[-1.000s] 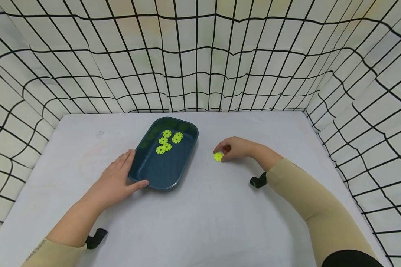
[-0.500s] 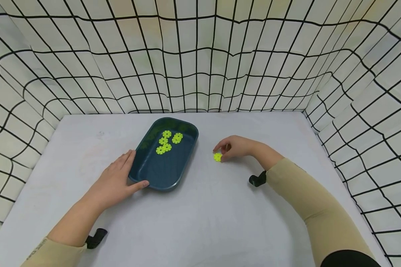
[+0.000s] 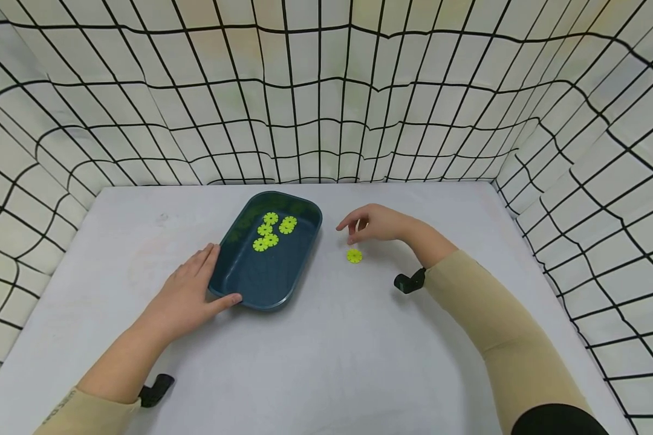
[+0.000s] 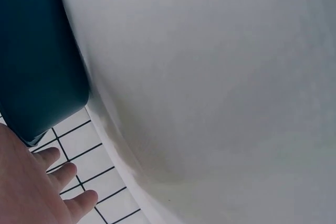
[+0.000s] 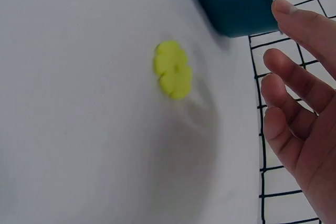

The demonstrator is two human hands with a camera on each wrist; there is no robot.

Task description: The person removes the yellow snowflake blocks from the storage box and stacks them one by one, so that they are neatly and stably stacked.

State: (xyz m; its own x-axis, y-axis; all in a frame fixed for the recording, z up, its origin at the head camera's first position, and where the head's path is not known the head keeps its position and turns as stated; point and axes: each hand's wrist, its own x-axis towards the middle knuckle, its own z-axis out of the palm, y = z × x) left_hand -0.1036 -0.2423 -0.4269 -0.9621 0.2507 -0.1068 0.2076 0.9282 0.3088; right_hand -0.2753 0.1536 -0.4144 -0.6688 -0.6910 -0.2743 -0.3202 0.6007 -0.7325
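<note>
A dark blue-green tray (image 3: 250,275) stands on the table, left of the middle. Several bright yellow-green notched flower-shaped discs (image 3: 271,240) lie in its far half, some overlapping. My left hand (image 3: 187,299) rests against the tray's near left corner, fingers straight along the side and thumb at the front rim; the left wrist view shows these fingers (image 4: 65,174) beside the tray wall. One more notched disc (image 3: 354,256) lies flat on the table right of the tray. My right hand (image 3: 378,223) hovers just beyond it, fingers loosely bent and holding nothing, apart from the disc (image 5: 173,70).
A white cloth covers the table (image 3: 326,362). Black wire grid panels (image 3: 321,121) with white sheeting behind rise along the back and both sides. A small black wrist-worn piece sits under each forearm (image 3: 410,281).
My right hand has lifted off the loose disc and shifted a little away and to the left, its fingers spreading. The disc stays on the table. My left hand and the tray hold still.
</note>
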